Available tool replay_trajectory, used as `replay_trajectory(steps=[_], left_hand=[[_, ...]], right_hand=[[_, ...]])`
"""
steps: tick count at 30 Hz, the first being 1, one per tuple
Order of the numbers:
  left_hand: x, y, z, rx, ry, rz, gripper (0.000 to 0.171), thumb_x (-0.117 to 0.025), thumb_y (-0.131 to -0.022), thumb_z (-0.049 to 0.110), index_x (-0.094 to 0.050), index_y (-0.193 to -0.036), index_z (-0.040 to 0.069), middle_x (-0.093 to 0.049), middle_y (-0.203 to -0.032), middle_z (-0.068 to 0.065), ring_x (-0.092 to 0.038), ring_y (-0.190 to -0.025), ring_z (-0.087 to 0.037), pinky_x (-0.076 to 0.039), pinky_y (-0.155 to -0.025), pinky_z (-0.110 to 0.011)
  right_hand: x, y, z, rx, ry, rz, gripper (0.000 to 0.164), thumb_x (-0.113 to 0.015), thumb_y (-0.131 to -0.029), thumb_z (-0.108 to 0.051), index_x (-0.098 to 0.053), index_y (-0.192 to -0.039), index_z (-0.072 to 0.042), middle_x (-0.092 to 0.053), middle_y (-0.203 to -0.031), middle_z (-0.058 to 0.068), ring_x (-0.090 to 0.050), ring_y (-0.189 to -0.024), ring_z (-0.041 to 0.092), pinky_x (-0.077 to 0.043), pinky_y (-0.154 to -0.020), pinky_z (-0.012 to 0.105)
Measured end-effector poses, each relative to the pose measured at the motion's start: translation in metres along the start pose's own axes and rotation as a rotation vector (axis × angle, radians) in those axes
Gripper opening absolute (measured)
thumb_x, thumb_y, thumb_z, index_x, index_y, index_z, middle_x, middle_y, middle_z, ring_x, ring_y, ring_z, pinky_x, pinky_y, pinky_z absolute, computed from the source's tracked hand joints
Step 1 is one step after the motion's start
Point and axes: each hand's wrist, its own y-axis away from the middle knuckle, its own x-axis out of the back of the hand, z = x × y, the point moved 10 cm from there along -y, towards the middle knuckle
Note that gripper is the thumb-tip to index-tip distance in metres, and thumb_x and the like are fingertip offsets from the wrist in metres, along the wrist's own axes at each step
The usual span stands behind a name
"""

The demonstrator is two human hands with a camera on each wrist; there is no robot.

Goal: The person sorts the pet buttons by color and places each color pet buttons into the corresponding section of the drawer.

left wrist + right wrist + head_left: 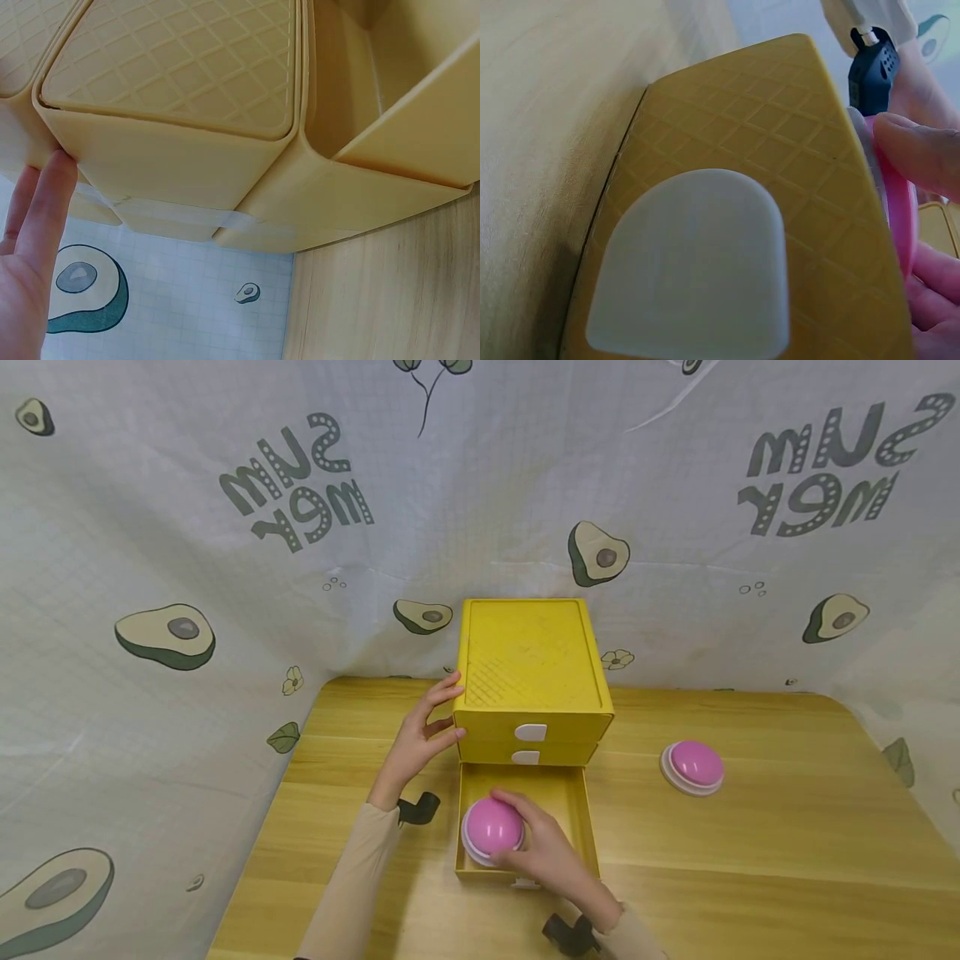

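A yellow drawer cabinet (532,652) stands at the back of the table with its bottom drawer (573,810) pulled out. In the head view, a pink dome button on a white round base (491,827) is in the left part of that drawer. My right hand (551,852) grips it, thumb and fingers on opposite sides. My left hand (420,739) rests against the cabinet's left side, its fingers extended; the left wrist view shows fingertips (56,176) touching the yellow wall. From the right wrist, the drawer's white handle (694,262) fills the foreground and part of the pink button (901,210) shows behind the drawer front.
A second pink dome button (693,767) lies on the wooden table (750,835), right of the cabinet. Two upper drawers with white handles (530,732) are closed. Behind hangs a white curtain (487,485) printed with avocados. Black wrist devices (418,808) sit by both wrists.
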Motion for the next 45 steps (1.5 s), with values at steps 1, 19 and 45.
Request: replay_trajectory(steps=[1,19,45], left_hand=[[0.0,0.0,0.0,0.001,0.001,0.001,0.05,-0.061,-0.086,-0.015,-0.042,-0.131,-0.006,-0.028,-0.152,-0.019,-0.032,-0.135,-0.035,-0.042,-0.094,-0.057],[0.003,0.002,-0.025,-0.013,0.0,0.004,0.055,-0.063,-0.086,-0.01,-0.047,-0.136,0.007,-0.03,-0.154,-0.004,-0.033,-0.136,-0.023,-0.045,-0.093,-0.052],[0.0,0.0,0.0,0.007,-0.003,0.002,0.052,-0.061,-0.085,-0.016,-0.043,-0.133,-0.004,-0.028,-0.152,-0.02,-0.034,-0.134,-0.034,-0.043,-0.093,-0.057]], right_hand=[[-0.001,-0.001,0.0,0.009,-0.007,-0.009,0.072,-0.08,-0.068,0.002,-0.051,-0.135,-0.005,-0.054,-0.131,0.014,-0.05,-0.12,0.037,-0.04,-0.097,0.056],[0.002,-0.001,-0.003,0.096,-0.114,-0.033,0.055,-0.069,-0.078,0.011,-0.052,-0.13,0.004,-0.054,-0.131,0.02,-0.049,-0.121,0.039,-0.04,-0.099,0.042],[0.085,0.022,-0.01,0.205,-0.187,0.188,0.047,-0.065,-0.085,0.009,-0.051,-0.13,0.003,-0.054,-0.131,0.021,-0.048,-0.122,0.005,-0.035,-0.1,0.018]])
